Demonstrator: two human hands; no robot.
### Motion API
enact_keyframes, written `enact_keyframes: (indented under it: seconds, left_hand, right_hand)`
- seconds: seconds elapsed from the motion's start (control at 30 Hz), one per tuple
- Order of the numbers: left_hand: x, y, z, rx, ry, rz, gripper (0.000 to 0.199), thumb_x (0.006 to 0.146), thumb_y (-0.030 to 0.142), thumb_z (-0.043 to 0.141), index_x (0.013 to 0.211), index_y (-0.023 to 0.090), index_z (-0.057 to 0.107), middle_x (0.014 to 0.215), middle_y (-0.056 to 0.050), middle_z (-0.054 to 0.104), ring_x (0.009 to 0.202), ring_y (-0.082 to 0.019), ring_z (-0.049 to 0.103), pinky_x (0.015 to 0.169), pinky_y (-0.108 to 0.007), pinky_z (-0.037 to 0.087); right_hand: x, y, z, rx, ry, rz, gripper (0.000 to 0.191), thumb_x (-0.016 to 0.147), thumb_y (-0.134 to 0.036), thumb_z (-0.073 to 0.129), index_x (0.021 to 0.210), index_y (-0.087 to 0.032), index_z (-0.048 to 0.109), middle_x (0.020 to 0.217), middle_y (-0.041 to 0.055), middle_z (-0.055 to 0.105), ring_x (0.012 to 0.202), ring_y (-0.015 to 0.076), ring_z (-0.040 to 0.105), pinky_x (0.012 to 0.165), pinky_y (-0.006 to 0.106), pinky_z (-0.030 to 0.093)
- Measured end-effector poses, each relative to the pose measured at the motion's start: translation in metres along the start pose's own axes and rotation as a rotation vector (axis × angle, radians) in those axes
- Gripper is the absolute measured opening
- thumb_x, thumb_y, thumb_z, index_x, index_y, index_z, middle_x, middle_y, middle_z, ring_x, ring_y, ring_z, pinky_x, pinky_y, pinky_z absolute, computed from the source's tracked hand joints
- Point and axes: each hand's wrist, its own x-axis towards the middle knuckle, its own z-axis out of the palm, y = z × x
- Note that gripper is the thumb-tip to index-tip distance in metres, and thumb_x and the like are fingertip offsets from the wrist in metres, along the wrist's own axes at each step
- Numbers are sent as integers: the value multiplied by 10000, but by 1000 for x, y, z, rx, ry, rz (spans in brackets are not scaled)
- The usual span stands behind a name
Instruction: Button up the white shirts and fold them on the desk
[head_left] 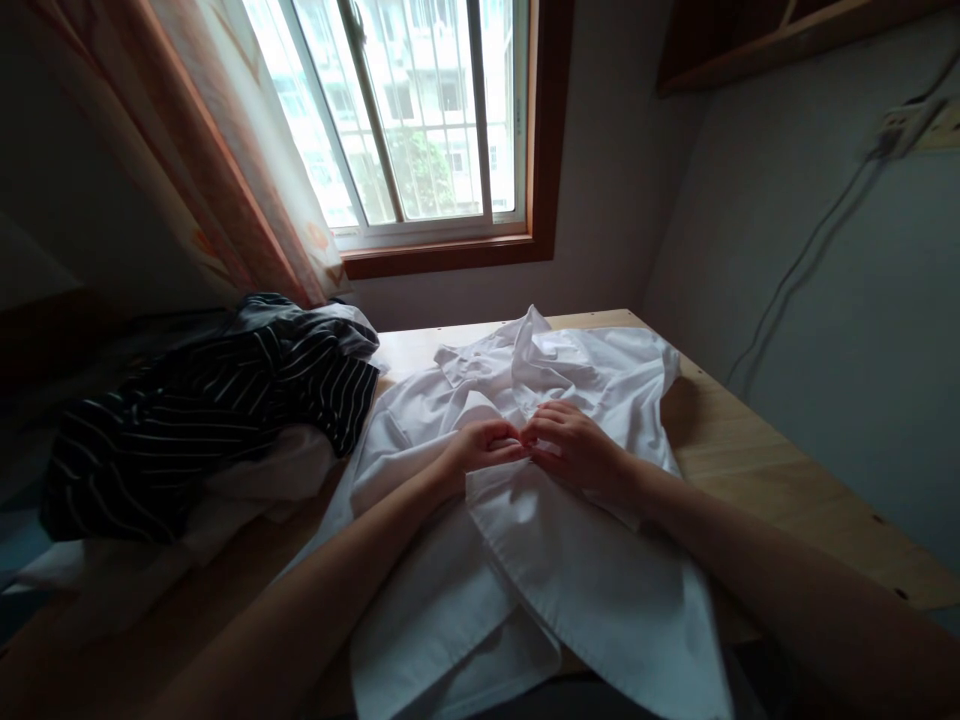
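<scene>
A white collared shirt [420, 420] lies spread over the table, its collar toward the window and its hem hanging over the near edge. At the middle of its front, my left hand [487, 447] pinches the cloth along the front opening. My right hand [566, 445] meets it there, its bent fingers also closed on the shirt. The fingertips of both hands touch or nearly touch. Whether a button lies between them is hidden by the fingers.
Left of the shirt lies a heap of clothes with a black, white-striped garment [225, 400] on top. The wooden table [780, 490] shows bare on the right. Beyond it are a window [427, 110], a curtain [247, 180] and a cable [795, 250] on the right wall.
</scene>
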Motion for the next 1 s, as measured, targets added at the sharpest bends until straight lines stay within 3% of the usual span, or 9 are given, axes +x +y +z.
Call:
enact_keyframes:
  seconds: [0.23,0.43,0.6,0.77,0.83,0.9,1.0]
  left_hand:
    - [-2,6,-4,50,-11,42,377,765,500,680,816,128,714,710,-28,653,644,-130,547,570,-215,427]
    - [2,5,-7,7,13,105,354,789,499,664,838,156,740,768,-48,705,697,-152,602,641,-234,465]
    - [4,4,-7,-107,194,54,352,728,512,719,787,165,709,774,-45,693,726,-158,596,672,-248,466]
    - [0,10,-6,-203,348,2,387,783,545,645,721,167,593,688,2,571,664,-126,512,637,-239,418]
    - [-2,16,-9,-65,438,12,407,829,556,580,676,183,529,635,21,500,626,-123,469,612,-238,392]
    - [-6,22,-17,222,518,-19,383,845,545,570,702,192,528,629,20,489,630,-141,475,622,-252,388]
    - [-16,29,-33,774,561,-101,339,807,507,648,866,175,612,830,-68,620,871,-253,574,767,-322,427]
  right_hand:
    - [0,1,0,17,-11,-45,87,888,-190,575,820,-225,618,825,34,685,866,208,617,884,377,446]
    - [1,-2,-2,-31,74,5,114,903,-211,576,799,-226,622,828,43,662,809,202,578,816,357,454]
    - [1,-1,-6,-93,184,18,103,915,-200,546,847,-235,615,851,53,665,850,218,581,848,379,459]
    - [1,11,-14,-109,264,127,91,864,-159,564,821,-237,581,822,44,647,826,225,592,829,384,473]
    - [-1,19,-15,-117,217,185,60,843,-185,600,818,-238,590,851,42,651,871,234,601,884,415,462]
    - [-4,28,-15,-171,182,290,47,842,-272,643,866,-237,622,974,63,666,1005,265,595,990,485,405]
    - [-13,48,-15,-310,156,558,418,793,-489,699,1125,-245,631,1298,132,582,1280,360,456,1081,606,272]
